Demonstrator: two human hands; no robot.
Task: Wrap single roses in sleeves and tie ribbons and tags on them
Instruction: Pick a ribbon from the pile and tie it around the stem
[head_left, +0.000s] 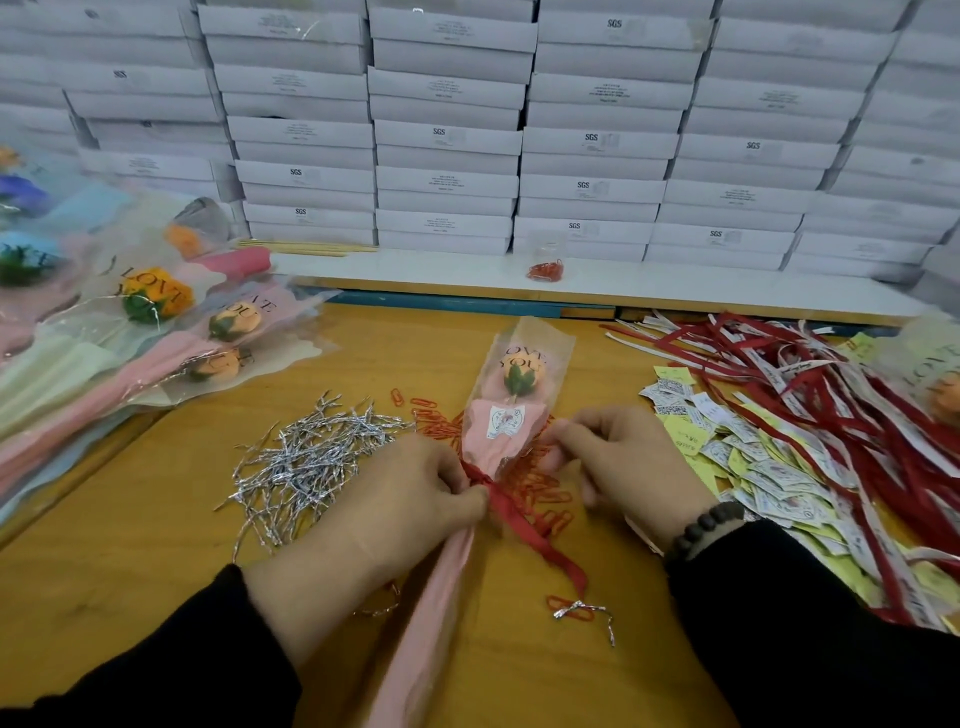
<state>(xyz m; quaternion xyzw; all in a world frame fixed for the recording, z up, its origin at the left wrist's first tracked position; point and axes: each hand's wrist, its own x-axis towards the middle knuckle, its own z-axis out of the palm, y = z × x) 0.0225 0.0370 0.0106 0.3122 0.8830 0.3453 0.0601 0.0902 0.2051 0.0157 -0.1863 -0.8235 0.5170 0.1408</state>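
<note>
We are pinching the red ribbon at the sleeve's waist with our left hand, keeping the wrap gathered there, while our right hand is curling its fingers on the sleeved rose at its right side, apparently steadying it for tying. The rose is lying mid-tabletop, bloom toward the far edge. Silver twist ties are lying just left, tags and ribbons right, finished roses at the left edge.

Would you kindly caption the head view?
Left hand pinches red ribbon around sleeved rose; right hand assists.
</note>
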